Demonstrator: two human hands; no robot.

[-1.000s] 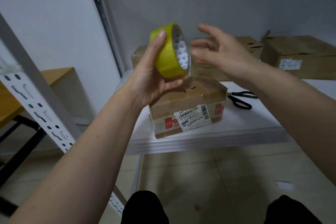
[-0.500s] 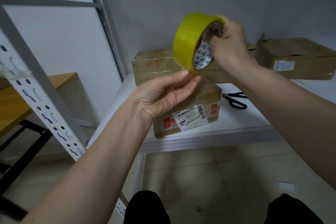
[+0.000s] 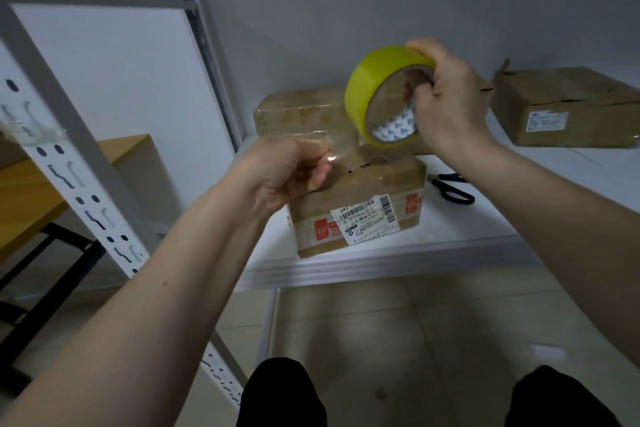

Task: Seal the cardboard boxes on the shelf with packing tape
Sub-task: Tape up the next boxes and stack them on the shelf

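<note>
We hold the yellow roll of packing tape (image 3: 360, 94) in our right hand (image 3: 446, 104), fingers curled through its core, at centre right, while our left hand (image 3: 284, 173) seems to pinch the clear strip (image 3: 341, 146) drawn leftward above the labelled brown cardboard box (image 3: 360, 208).

Mid-frame, my right hand (image 3: 450, 104) grips the yellow tape roll (image 3: 372, 94) while my left hand (image 3: 287, 173) pinches its clear strip (image 3: 341, 146) above the labelled box (image 3: 360, 215) on the shelf (image 3: 381, 263).

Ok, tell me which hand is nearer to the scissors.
Right. The right hand grips the tape roll above and just left of the scissors; the left hand pinches the pulled tape end further left, beyond the front box.
</note>
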